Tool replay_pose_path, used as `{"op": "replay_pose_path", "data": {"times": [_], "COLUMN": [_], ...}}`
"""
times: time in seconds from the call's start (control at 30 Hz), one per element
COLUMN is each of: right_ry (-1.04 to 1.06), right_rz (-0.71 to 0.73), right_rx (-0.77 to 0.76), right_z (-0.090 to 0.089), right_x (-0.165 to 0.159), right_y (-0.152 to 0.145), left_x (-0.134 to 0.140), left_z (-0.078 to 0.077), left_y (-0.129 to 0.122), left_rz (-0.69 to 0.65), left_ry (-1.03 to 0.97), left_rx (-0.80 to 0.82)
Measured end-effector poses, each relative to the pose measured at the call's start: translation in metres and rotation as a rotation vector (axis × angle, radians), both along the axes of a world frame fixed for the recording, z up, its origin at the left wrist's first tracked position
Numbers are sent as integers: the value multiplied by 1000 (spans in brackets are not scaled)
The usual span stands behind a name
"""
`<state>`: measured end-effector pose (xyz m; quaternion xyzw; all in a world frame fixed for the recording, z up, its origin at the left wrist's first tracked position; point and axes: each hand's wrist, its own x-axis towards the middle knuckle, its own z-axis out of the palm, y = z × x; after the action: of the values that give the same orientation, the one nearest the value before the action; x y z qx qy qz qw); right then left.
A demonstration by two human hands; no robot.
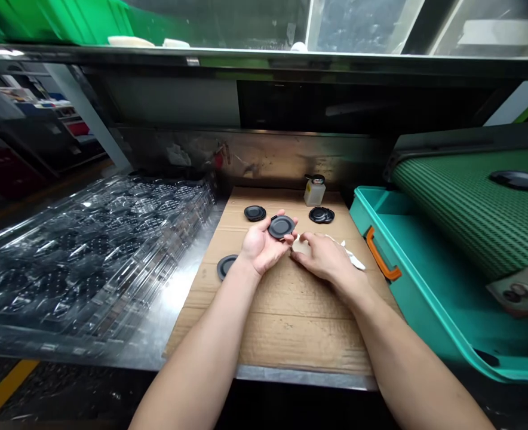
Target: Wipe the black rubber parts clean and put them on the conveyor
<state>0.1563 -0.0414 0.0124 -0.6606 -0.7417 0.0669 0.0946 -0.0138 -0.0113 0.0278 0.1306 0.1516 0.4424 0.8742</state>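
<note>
At frame centre the left hand clamps a black disc flat in its fingertips, just left of the right hand, whose fingers pinch a white cloth.

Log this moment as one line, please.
left hand: holds black disc | right hand: on white cloth | surface: cardboard sheet

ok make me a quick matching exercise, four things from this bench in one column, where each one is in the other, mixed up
Things:
1. black disc
2. white cloth
3. small bottle
4. teal bin

Places:
A. right of the cardboard sheet
B. at the cardboard's far edge
C. in the left hand
D. under the right hand

Pairs: 1-C, 2-D, 3-B, 4-A
</note>
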Motion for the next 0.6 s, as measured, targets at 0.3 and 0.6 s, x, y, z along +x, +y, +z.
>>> {"op": "replay_pose_path", "data": {"times": [0.3, 0.6], "right_ry": [-214, 77], "right_rz": [-386, -65], "right_rx": [-51, 75], "right_z": [10, 13], "right_x": [45, 44], "right_y": [4, 11], "left_x": [2, 8], "left_z": [-3, -4], "left_y": [5, 4], "left_rz": [43, -24], "left_ry": [22, 142], "left_rx": [-331, -242]}}
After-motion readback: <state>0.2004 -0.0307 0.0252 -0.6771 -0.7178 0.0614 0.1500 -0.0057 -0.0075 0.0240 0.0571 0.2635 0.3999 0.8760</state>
